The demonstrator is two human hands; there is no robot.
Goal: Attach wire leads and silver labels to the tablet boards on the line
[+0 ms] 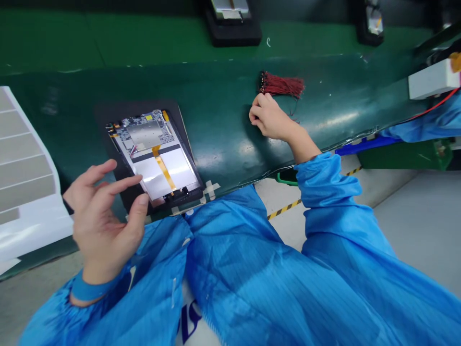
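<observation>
An opened tablet [162, 158] lies on a black foam pad [185, 127], its circuit board [146, 134] and silvery battery with an orange flex cable [163, 168] exposed. My left hand [108, 211] is open at the tablet's lower left, fingers spread, with the index finger over its edge. My right hand [270, 117] is closed in a pinch above the mat, just below a bundle of thin dark red wires with small black ends [283, 85]. Whatever sits between its fingertips is hidden. A thin red wire [292, 117] shows just behind that hand.
A sheet of grey labels [25, 168] lies at the left. Black holders with devices [236, 36] [370, 29] stand along the back of the green bench [223, 139]. At the right are a white box [434, 79], a red cable [441, 102] and another person's blue sleeve [425, 125].
</observation>
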